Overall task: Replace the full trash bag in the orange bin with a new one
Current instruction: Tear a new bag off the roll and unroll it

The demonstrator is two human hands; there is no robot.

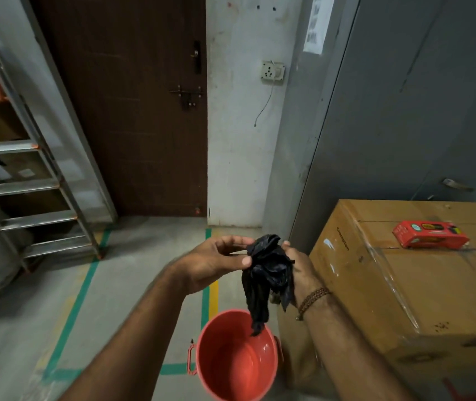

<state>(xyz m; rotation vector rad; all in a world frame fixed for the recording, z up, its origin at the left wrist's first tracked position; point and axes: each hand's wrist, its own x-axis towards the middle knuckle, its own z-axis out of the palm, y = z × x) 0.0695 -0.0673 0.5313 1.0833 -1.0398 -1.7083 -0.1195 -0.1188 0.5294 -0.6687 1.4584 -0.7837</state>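
Both hands hold a crumpled black bag (268, 273) above an orange bin (235, 357) at 6 o'clock: left hand (213, 261) pinching, right hand (300, 270) gripping.

L hand (216, 263) + R hand (299, 270) grip crumpled black bag (268, 273) | above empty orange bin (235, 357)

A dark brown door (132, 111) with a latch is shut in the far wall. Right of it, a white socket plate (273, 72) hangs on the pale wall, a thin wire dangling below. A metal stepladder (28, 180) leans at the left. At the right, a large cardboard box (404, 285) stands against a grey metal cabinet (404, 111), and a small red carton (430, 234) lies on top of the box. Green tape lines (70, 311) cross the concrete floor.
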